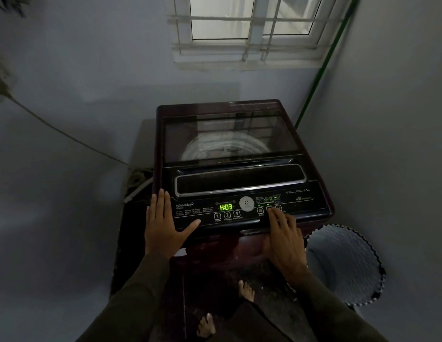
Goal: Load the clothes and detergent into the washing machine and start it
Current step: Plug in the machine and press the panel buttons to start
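Two hands work the washing machine (242,169): the left hand (163,228) lies flat, fingers spread, on the panel's near left corner, holding nothing; the right hand (284,238) presses a fingertip to a right-side button. Farther in, the display (226,207) reads H:03 and the lid (229,137) is closed, contents unclear. Risk: a wrong setting keyed while Start/Pause (236,214) sits untouched, so no cycle begins.

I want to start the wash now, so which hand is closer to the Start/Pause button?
Right, though not by much. The right hand has a fingertip on the buttons just right of the Start/Pause button; the left hand rests flat at the panel's left corner, thumb pointing toward it.
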A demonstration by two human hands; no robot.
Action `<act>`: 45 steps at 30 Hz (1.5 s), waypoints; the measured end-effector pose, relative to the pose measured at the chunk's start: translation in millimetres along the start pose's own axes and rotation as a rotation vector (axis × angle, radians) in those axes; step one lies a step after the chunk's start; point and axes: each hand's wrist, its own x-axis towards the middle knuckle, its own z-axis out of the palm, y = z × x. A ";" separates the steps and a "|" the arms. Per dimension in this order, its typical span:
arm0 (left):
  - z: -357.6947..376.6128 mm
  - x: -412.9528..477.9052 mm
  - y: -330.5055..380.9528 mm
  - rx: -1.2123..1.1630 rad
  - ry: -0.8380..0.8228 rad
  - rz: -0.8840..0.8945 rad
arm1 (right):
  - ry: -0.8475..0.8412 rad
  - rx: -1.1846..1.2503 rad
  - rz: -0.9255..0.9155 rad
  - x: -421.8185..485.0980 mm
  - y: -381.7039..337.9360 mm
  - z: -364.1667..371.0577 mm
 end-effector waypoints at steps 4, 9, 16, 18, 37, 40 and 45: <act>0.4 0.1 -0.3 0.000 0.000 0.002 | 0.005 0.035 0.069 0.6 5.0 -0.8; 1.2 0.6 -0.7 -0.003 0.001 -0.003 | -0.016 0.003 0.087 2.5 11.4 -2.1; 1.9 0.2 -0.4 0.006 0.012 -0.001 | -0.009 -0.011 0.106 0.4 6.9 -1.1; 1.9 -0.1 -0.4 0.004 0.013 -0.002 | -0.009 -0.006 0.116 0.3 4.7 -1.1; 0.4 0.7 1.2 0.027 0.020 0.001 | 0.055 -0.042 -0.213 -6.6 -57.7 18.0; 0.9 0.3 1.1 0.036 0.026 0.001 | 0.098 -0.045 -0.231 -6.0 -59.5 21.6; 0.4 0.0 1.7 0.043 0.033 -0.001 | 0.085 -0.013 -0.205 -7.3 -61.5 24.1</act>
